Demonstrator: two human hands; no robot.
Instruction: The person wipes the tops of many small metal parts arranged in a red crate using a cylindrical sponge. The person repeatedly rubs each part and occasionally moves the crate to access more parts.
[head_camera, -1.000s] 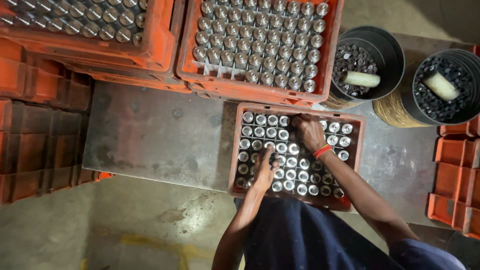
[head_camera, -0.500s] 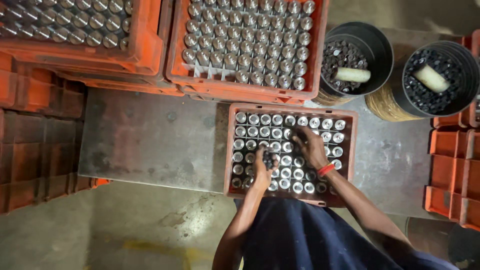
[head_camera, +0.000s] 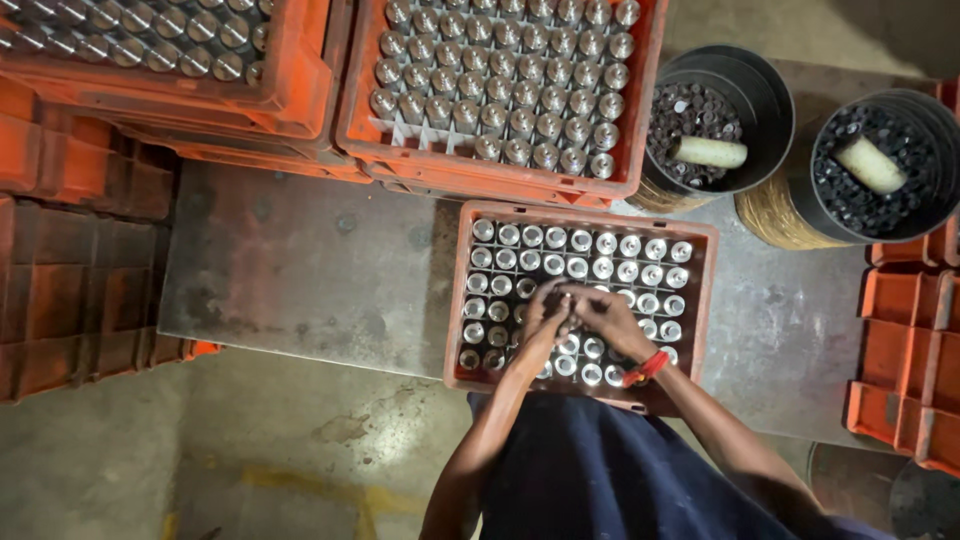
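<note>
Grey steel bench (head_camera: 300, 280) under stacked orange crates: from the head view we bring both hands together over the small crate (head_camera: 585, 215) of upright metal cylinders (head_camera: 605, 243), left hand (head_camera: 543, 312) and right hand (head_camera: 605, 318) pinching at one cylinder near the crate's middle; whether either actually grips it we cannot tell. Two black buckets (head_camera: 770, 100) of small parts stand beyond. Straight, upright lifts look wisest, so neighbouring cylinders keep their cells
</note>
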